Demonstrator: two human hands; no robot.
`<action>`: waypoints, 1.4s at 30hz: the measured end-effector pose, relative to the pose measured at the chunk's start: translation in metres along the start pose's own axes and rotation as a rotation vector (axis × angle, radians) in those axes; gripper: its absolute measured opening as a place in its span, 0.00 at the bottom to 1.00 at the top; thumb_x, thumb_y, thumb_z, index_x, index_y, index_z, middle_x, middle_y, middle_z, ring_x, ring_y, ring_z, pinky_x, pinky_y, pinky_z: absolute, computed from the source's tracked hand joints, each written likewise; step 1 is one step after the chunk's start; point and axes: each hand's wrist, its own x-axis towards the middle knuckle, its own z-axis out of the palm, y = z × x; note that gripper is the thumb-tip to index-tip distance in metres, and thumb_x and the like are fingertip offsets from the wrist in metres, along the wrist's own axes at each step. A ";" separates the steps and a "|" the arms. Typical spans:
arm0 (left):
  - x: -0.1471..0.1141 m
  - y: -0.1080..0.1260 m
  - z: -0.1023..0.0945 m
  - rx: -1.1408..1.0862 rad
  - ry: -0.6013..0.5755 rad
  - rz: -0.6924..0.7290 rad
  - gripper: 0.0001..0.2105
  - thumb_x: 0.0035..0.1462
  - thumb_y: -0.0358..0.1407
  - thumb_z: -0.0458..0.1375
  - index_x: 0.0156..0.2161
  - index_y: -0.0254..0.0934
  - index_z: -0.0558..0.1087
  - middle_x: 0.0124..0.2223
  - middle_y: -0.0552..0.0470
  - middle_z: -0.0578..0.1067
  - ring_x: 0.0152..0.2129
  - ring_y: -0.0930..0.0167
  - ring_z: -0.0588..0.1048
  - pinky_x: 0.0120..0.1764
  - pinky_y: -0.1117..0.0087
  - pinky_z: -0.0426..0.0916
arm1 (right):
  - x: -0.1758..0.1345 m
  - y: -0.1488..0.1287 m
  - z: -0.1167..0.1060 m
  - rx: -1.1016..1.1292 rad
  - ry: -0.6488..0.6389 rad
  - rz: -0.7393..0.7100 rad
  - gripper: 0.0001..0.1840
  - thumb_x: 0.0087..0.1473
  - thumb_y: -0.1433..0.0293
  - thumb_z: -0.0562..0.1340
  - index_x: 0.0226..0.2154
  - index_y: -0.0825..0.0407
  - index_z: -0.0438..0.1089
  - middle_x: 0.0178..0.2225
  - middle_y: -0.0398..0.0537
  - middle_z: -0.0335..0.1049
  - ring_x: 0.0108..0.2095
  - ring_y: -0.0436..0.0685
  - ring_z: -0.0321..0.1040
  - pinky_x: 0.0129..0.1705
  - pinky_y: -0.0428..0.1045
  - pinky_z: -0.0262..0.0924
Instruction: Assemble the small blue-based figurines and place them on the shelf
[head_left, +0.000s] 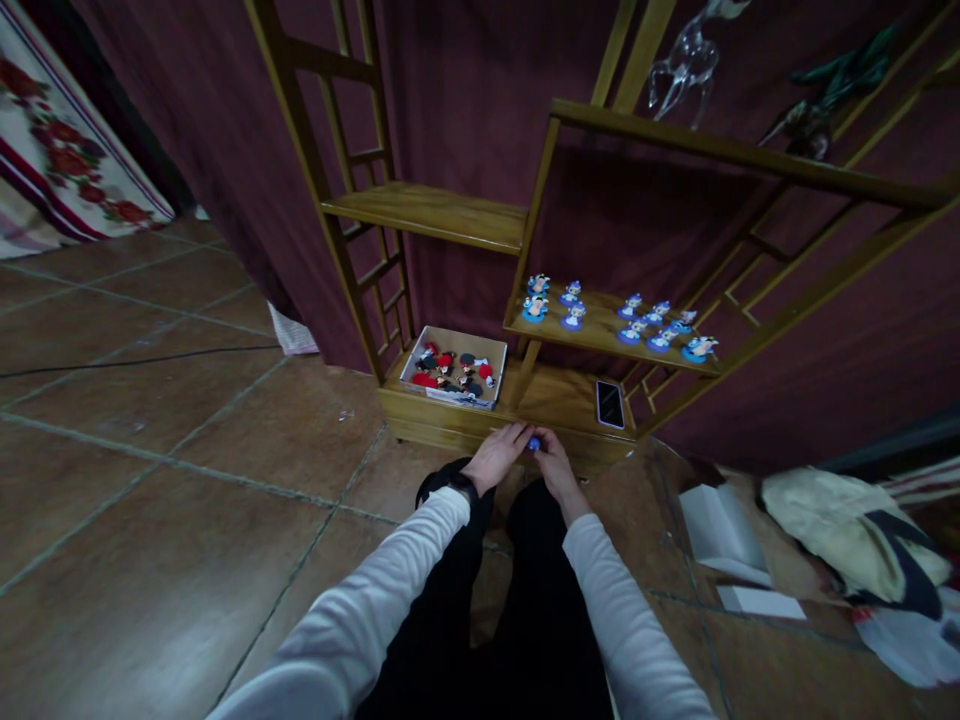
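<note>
A small purple-blue figurine (533, 443) is pinched between my two hands, just in front of the shelf's low front edge. My left hand (498, 456) reaches it from the left with its fingertips closed against it. From the other side, my right hand (555, 464) has its fingers curled round it. Most of the figurine is hidden by the fingers. Similar purple-and-white figurines (574, 316) and blue-based ones (535, 308) stand upright in groups on the middle shelf (596, 325). Lower left, an open cardboard box (491, 350) contains several red and dark figurines (445, 362).
A phone (610, 404) lies on the lower shelf (551, 398). An upper-left shelf board (431, 212) juts above the box. A glass deer (686, 65) stands on top at right. White boxes (724, 530) and a cloth bag (847, 540) lie on the floor to the right.
</note>
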 end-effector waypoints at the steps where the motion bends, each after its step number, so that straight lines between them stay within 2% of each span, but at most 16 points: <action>1: 0.000 0.001 -0.001 -0.001 0.004 -0.003 0.25 0.50 0.21 0.50 0.54 0.40 0.63 0.54 0.44 0.66 0.53 0.65 0.63 0.55 0.66 0.54 | 0.000 -0.001 0.000 -0.006 -0.004 0.000 0.15 0.35 0.74 0.61 0.32 0.48 0.68 0.35 0.41 0.69 0.38 0.54 0.62 0.44 0.49 0.57; 7: -0.002 0.004 -0.001 0.029 -0.035 0.011 0.27 0.50 0.21 0.48 0.56 0.39 0.62 0.57 0.44 0.64 0.55 0.65 0.61 0.56 0.65 0.51 | -0.001 0.002 -0.004 -0.002 -0.017 -0.006 0.14 0.35 0.74 0.59 0.31 0.48 0.68 0.34 0.41 0.69 0.38 0.53 0.63 0.44 0.49 0.57; 15: -0.004 0.003 -0.001 0.337 -0.146 0.082 0.26 0.55 0.23 0.45 0.59 0.37 0.56 0.60 0.42 0.61 0.56 0.65 0.59 0.56 0.63 0.52 | -0.004 0.000 -0.006 0.098 -0.013 0.064 0.10 0.37 0.71 0.62 0.29 0.49 0.67 0.32 0.40 0.69 0.36 0.52 0.63 0.40 0.48 0.59; 19: -0.005 0.001 -0.001 0.369 -0.165 0.120 0.27 0.54 0.22 0.44 0.60 0.38 0.54 0.60 0.44 0.60 0.56 0.67 0.60 0.57 0.62 0.53 | -0.005 -0.002 -0.006 0.140 -0.002 0.075 0.09 0.38 0.69 0.63 0.27 0.49 0.66 0.30 0.39 0.67 0.34 0.51 0.63 0.39 0.48 0.60; 22: -0.004 -0.001 -0.002 0.232 -0.103 0.109 0.27 0.54 0.22 0.47 0.59 0.40 0.56 0.58 0.45 0.62 0.55 0.68 0.61 0.57 0.63 0.55 | -0.006 -0.002 -0.006 0.176 0.018 0.092 0.12 0.38 0.66 0.65 0.28 0.48 0.65 0.31 0.39 0.67 0.35 0.52 0.64 0.39 0.50 0.62; 25: -0.001 -0.006 0.000 -0.005 -0.016 0.041 0.25 0.54 0.26 0.50 0.58 0.41 0.59 0.55 0.46 0.66 0.53 0.68 0.64 0.55 0.64 0.59 | -0.005 -0.002 -0.005 0.214 0.038 0.116 0.17 0.35 0.65 0.67 0.32 0.47 0.65 0.34 0.41 0.68 0.36 0.53 0.65 0.40 0.52 0.64; 30: 0.006 -0.019 0.009 -0.432 0.112 -0.234 0.23 0.47 0.28 0.59 0.51 0.37 0.68 0.45 0.45 0.74 0.37 0.68 0.74 0.44 0.66 0.68 | -0.003 -0.001 -0.006 0.230 0.019 0.154 0.20 0.35 0.63 0.69 0.34 0.49 0.67 0.37 0.44 0.69 0.36 0.53 0.67 0.40 0.53 0.65; 36: 0.012 -0.026 0.010 -0.800 0.092 -0.472 0.22 0.39 0.33 0.66 0.43 0.31 0.73 0.33 0.46 0.78 0.31 0.68 0.75 0.41 0.65 0.68 | -0.001 -0.003 -0.006 0.230 0.010 0.187 0.21 0.35 0.61 0.69 0.34 0.51 0.68 0.36 0.46 0.70 0.34 0.54 0.69 0.40 0.53 0.65; 42: 0.014 -0.028 0.006 -0.940 0.063 -0.524 0.22 0.34 0.35 0.68 0.39 0.32 0.75 0.35 0.46 0.79 0.33 0.67 0.75 0.43 0.65 0.66 | -0.001 -0.005 -0.005 0.226 -0.005 0.182 0.23 0.33 0.61 0.70 0.34 0.51 0.68 0.34 0.45 0.70 0.32 0.53 0.69 0.38 0.52 0.65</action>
